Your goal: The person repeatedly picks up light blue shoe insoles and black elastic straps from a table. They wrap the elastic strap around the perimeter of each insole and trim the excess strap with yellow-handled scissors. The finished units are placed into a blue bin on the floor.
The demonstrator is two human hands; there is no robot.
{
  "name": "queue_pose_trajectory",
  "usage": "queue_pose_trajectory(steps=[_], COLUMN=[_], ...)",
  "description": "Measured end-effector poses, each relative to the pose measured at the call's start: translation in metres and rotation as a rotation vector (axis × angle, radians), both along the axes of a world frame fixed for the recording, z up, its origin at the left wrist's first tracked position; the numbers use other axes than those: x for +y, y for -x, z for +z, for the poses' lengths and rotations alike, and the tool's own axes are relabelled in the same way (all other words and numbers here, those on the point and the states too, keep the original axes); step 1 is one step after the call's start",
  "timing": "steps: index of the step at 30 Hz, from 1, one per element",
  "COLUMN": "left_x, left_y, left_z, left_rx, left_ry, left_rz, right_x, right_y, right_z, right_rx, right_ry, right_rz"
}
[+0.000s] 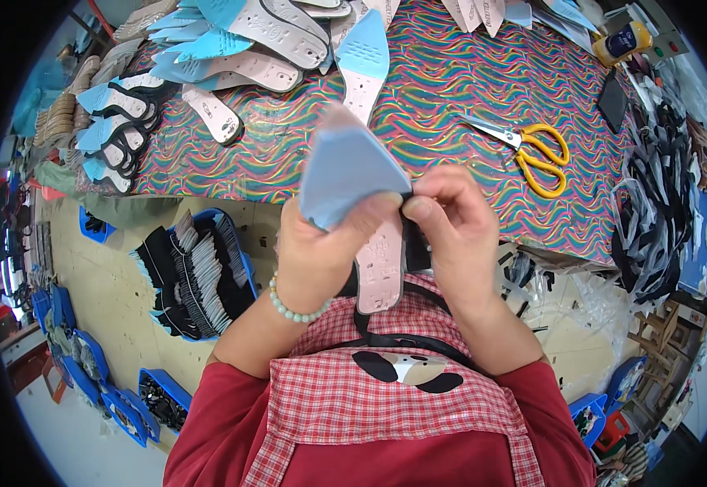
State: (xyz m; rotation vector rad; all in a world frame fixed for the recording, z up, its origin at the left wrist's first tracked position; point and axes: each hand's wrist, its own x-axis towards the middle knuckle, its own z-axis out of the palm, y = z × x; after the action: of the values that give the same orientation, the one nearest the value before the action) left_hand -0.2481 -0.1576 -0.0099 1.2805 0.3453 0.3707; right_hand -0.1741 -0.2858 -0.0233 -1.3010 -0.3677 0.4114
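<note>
My left hand (318, 253), with a beaded bracelet on its wrist, is closed around the middle of a shoe insole (382, 272). The insole's light blue front part points away from me and is slightly blurred, while its pale pink heel hangs toward my apron. At its right edge, my right hand (460, 223) pinches a black strip (416, 247) between thumb and fingers. How far the strip is joined to the edge is hidden by my fingers. Just beyond my hands, another blue and pale insole (364, 61) lies on the table.
The table has a colourful wavy-patterned cover (434, 114). On it lie yellow-handled scissors (544, 158), a pile of insoles (264, 40), a dark phone-like slab (612, 101) and a yellow bottle (623, 43). Black strips (661, 195) hang at the right. A blue crate (244, 260) holds stacked pieces below left.
</note>
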Motion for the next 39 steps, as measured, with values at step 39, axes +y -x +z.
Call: queue_pose_trajectory(steps=[39], left_x=[-0.003], left_y=[-0.018], left_z=[0.009], left_rx=[0.005], left_ry=[0.054], left_rz=[-0.264], right_x=[-0.01], right_y=[-0.042], right_z=[0.022], right_rx=[-0.608], right_ry=[0.279], right_rz=[0.096])
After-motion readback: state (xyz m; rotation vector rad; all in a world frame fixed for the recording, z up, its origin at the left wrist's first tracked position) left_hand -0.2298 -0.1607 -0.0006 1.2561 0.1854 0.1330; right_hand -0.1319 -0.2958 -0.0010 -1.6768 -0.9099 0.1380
